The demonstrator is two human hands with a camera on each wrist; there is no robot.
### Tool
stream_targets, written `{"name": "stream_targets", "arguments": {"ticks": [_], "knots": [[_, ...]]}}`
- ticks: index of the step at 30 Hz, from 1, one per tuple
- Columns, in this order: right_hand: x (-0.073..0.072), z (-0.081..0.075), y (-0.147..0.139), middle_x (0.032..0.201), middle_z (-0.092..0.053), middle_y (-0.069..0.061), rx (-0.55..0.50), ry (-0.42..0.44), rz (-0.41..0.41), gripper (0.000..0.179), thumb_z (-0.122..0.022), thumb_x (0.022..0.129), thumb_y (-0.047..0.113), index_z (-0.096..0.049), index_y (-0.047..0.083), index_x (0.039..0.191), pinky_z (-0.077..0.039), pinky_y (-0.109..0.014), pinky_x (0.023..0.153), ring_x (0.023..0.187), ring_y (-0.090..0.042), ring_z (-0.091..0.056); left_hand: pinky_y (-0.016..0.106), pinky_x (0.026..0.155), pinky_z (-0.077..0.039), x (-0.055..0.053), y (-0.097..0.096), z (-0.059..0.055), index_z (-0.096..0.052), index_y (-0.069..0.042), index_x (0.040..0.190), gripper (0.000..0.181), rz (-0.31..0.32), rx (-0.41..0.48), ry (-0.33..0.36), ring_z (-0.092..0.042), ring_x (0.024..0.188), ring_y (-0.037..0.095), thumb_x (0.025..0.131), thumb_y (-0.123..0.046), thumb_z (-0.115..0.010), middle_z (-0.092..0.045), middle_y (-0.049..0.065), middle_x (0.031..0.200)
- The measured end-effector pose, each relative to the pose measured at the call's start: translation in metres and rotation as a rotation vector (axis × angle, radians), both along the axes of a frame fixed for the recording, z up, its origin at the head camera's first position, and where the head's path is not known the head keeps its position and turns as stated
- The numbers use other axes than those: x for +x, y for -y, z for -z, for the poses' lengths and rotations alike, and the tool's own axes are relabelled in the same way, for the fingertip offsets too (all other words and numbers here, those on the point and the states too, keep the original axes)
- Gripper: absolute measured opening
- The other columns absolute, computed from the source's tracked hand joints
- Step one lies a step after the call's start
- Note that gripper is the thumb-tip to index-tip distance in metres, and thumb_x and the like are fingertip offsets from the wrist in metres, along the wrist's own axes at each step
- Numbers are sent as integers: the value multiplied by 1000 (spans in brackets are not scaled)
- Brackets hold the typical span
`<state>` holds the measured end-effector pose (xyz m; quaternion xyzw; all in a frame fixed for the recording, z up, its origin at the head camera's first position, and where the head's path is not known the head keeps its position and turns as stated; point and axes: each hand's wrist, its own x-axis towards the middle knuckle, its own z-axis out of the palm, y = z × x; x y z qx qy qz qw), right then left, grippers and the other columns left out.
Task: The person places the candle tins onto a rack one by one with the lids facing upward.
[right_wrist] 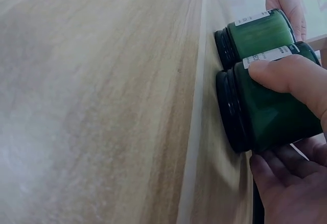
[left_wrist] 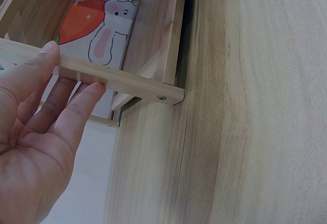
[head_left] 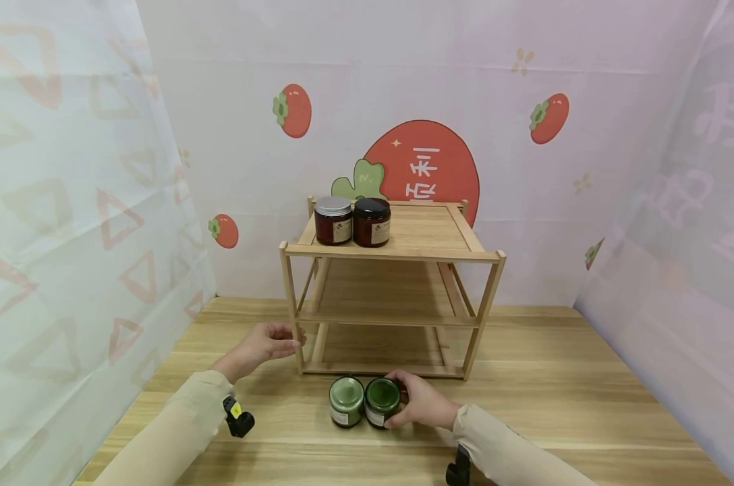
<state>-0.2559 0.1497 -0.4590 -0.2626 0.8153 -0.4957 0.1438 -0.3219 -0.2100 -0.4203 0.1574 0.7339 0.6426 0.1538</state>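
My right hand (head_left: pixel 424 403) holds a dark green glass jar (head_left: pixel 382 398) between thumb and fingers. A lighter green jar (head_left: pixel 346 398) stands beside it on the table. Both are upside down, with black lids at the bottom in the right wrist view and pale labels on their sides. In the left wrist view, my left hand (left_wrist: pixel 43 127) grips a front post of the wooden shelf rack (head_left: pixel 397 254), thumb on one side and fingers on the other. The rack stands just behind the two green jars.
On the rack's top board, toward the left, sit two brown jars with labels, one silver-lidded (head_left: pixel 333 221) and one black-lidded (head_left: pixel 372 223). The wood-grain table (head_left: pixel 555 391) extends to either side of the rack. Printed cloth walls (head_left: pixel 233 121) surround it.
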Motion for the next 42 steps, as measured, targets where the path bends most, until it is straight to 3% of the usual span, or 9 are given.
{"name": "stream_targets", "arguments": {"ticks": [7, 13, 20, 26, 32, 38, 42], "knots": [[3, -7, -7, 110, -63, -3, -2, -46, 45, 59, -86, 69, 15, -55, 5, 118, -49, -23, 89, 102, -16, -59, 27, 89, -56, 0, 0, 1, -52, 13, 125, 43, -19, 4, 14, -65, 100, 12, 90, -7, -68, -67, 6, 110], [5, -24, -13, 115, -61, -9, -106, -56, 104, 62, -85, 72, 14, -51, 2, 122, -50, -24, 90, 105, -18, -60, 29, 92, -55, -2, 1, 1, -55, 11, 123, 40, 14, 6, -11, -64, 106, 14, 91, -9, -67, -65, 15, 120], [9, -50, -17, 122, -54, -17, -275, -91, 118, 64, -83, 75, 9, -47, -2, 127, -54, -21, 87, 103, -9, -60, 29, 92, -55, -3, 1, 2, -55, 12, 124, 41, 14, 2, -14, -64, 107, 16, 91, -9, -67, -62, 22, 124], [10, -64, -20, 119, -53, -9, -389, -134, 120, 65, -82, 74, 3, -46, -4, 128, -56, -21, 84, 101, -8, -59, 28, 91, -55, -3, 1, 4, -57, 10, 122, 39, 4, 3, -3, -64, 105, 14, 90, -9, -68, -66, 15, 119], [11, -71, -21, 118, -56, -5, -411, -141, 127, 67, -81, 74, 0, -44, -6, 129, -56, -22, 82, 101, -8, -58, 28, 91, -55, -2, 1, 2, -56, 11, 122, 38, 7, 16, 5, -65, 104, 14, 91, -6, -67, -66, 12, 118], [12, -74, -21, 128, -49, -15, -416, -111, 113, 73, -80, 75, 1, -42, -4, 137, -57, -25, 82, 104, -13, -58, 29, 92, -55, -2, 1, 2, -55, 12, 123, 37, 13, 18, 10, -65, 104, 14, 91, -4, -65, -64, 16, 122], [12, -75, -22, 133, -47, -21, -406, -146, 111, 69, -79, 76, -1, -44, -1, 136, -57, -25, 80, 104, -12, -58, 29, 92, -55, -2, 1, 2, -55, 12, 123, 37, 16, 15, 5, -65, 105, 15, 91, -4, -65, -63, 18, 123]]}}
